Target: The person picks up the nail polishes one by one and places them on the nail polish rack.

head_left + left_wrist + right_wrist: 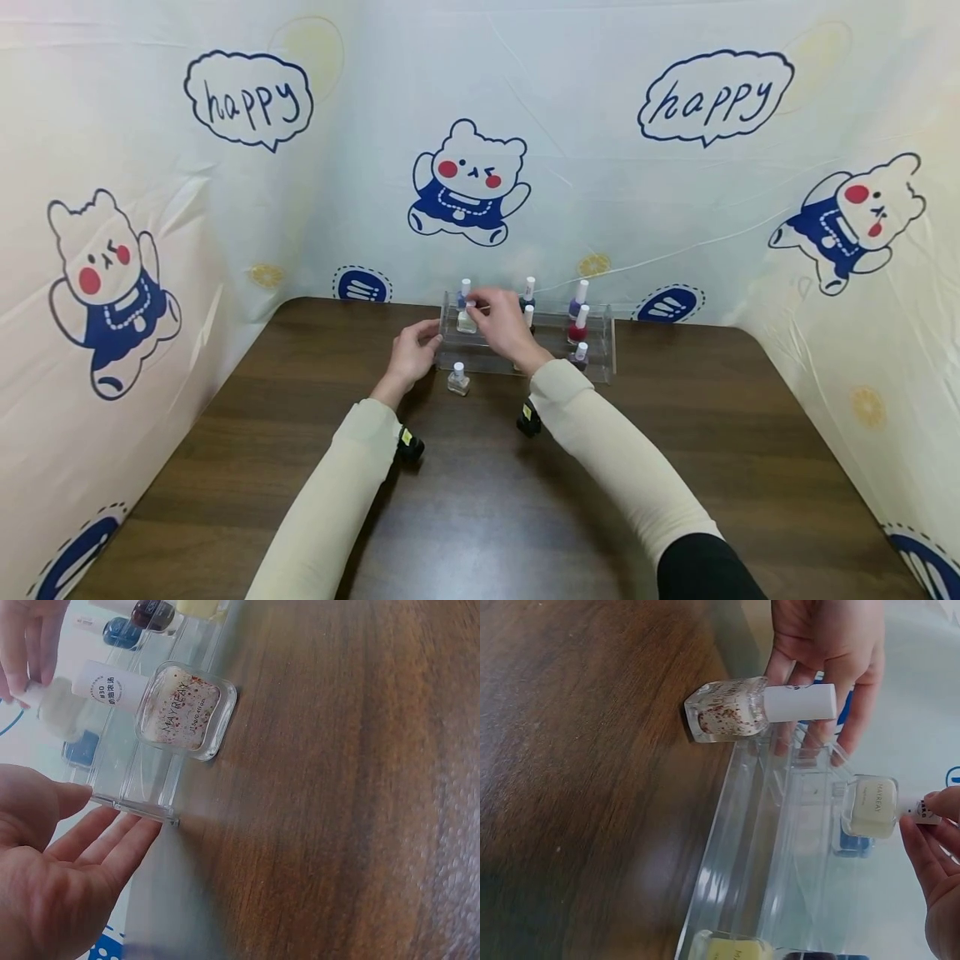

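My right hand [504,323] pinches the white cap of a pale cream nail polish bottle [872,806] between thumb and fingertips. The bottle is upright at the left end of the clear tiered rack [491,360], in front of a blue nail polish bottle [80,750]; whether its base touches the tier is unclear. With fingers nearly straight, my left hand [412,354] touches the rack's left end panel. A clear nail polish bottle with coloured flecks [184,711] stands upright on the table before the rack's left front corner.
More nail polish bottles stand on the rack: a purple one [577,304], a red one [577,332] and a dark one [579,358] at the right, others mid-rack, including a yellow one [739,950]. A printed curtain [465,67] hangs behind the brown table [480,517].
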A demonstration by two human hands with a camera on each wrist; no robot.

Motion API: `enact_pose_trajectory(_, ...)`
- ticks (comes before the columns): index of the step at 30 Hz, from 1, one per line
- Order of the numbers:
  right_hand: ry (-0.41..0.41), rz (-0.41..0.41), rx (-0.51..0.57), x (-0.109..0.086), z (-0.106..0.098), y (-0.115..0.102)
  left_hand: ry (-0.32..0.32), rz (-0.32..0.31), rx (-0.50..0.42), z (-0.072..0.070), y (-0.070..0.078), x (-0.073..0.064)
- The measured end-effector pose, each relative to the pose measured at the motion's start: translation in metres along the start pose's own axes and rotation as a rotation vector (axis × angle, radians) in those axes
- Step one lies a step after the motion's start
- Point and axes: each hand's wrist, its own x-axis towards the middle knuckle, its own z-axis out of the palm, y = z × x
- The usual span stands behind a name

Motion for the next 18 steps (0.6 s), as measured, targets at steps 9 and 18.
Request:
enact_pose_trajectory(9,-0.013,0.040,-0.068,0.004,0.014,0.006,0.007,0.004,-0.003,0.001,0.001,-0.001)
enact_pose_trajectory(18,-0.034,0.057,-0.073,0.005,0.022,0.014,0.003,-0.004,-0.005,0.001,0.002,-0.001)
